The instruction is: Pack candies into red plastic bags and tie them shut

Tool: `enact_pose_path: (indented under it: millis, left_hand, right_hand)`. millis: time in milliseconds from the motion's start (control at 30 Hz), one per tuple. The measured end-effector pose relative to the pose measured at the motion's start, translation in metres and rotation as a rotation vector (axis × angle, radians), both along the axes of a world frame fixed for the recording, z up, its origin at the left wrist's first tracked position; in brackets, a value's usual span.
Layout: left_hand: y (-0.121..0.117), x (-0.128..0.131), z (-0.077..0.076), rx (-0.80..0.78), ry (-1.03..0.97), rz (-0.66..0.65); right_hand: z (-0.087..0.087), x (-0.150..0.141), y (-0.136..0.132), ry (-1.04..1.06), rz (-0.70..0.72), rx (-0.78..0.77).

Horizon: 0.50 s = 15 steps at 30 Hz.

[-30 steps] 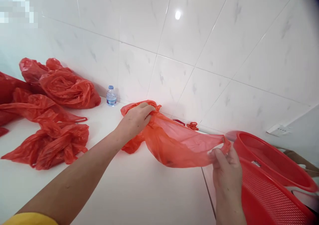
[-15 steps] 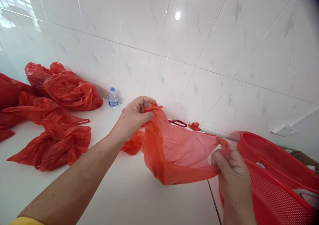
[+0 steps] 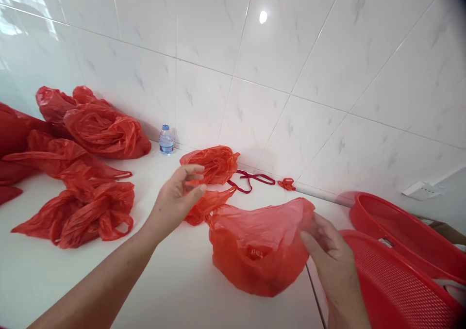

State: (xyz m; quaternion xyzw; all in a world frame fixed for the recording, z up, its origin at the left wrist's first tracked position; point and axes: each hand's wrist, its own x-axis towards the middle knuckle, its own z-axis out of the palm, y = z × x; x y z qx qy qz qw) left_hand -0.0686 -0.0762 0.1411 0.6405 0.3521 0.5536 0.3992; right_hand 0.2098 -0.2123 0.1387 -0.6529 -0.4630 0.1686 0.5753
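A red plastic bag (image 3: 255, 266) sits on the white table in front of me, its mouth gaping and a dark red item with pale markings (image 3: 257, 252) showing inside. My right hand (image 3: 333, 256) is at the bag's right edge, thumb and fingers apart; whether the fingertips touch the film is unclear. Left of the bag, my left hand (image 3: 176, 193) hovers with curved fingers and thumb spread, holding nothing. Just beyond it lie a crumpled red bag (image 3: 218, 164) and a smaller bunched red bag (image 3: 204, 205).
Several full or crumpled red bags (image 3: 105, 130) lie at the left. A small water bottle (image 3: 166, 140) stands by the tiled wall. Dark red cord (image 3: 260, 177) and a small red bundle (image 3: 287, 184) lie along the wall. Red plastic baskets (image 3: 396, 271) stand at the right.
Both hands have let go of the stretched bag rim. The bag has dropped onto the table, and my left hand has drawn back left and down, uncovering the crumpled bag behind.
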Motion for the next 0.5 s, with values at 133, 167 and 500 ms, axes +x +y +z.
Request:
enact_pose_path:
  millis: [133, 167, 500]
  left_hand:
    - [-0.007, -0.017, -0.051, -0.237, 0.179, -0.18]
    - [-0.01, -0.023, -0.061, -0.259, 0.221, -0.274]
    - [-0.048, 0.009, -0.105, -0.335, 0.158, -0.83]
  right_hand:
    - [-0.031, 0.023, -0.014, -0.006, -0.043, 0.154]
    - [-0.039, 0.028, -0.018, 0.024, 0.006, 0.163]
    - [-0.071, 0.027, -0.001, 0.236, 0.226, 0.031]
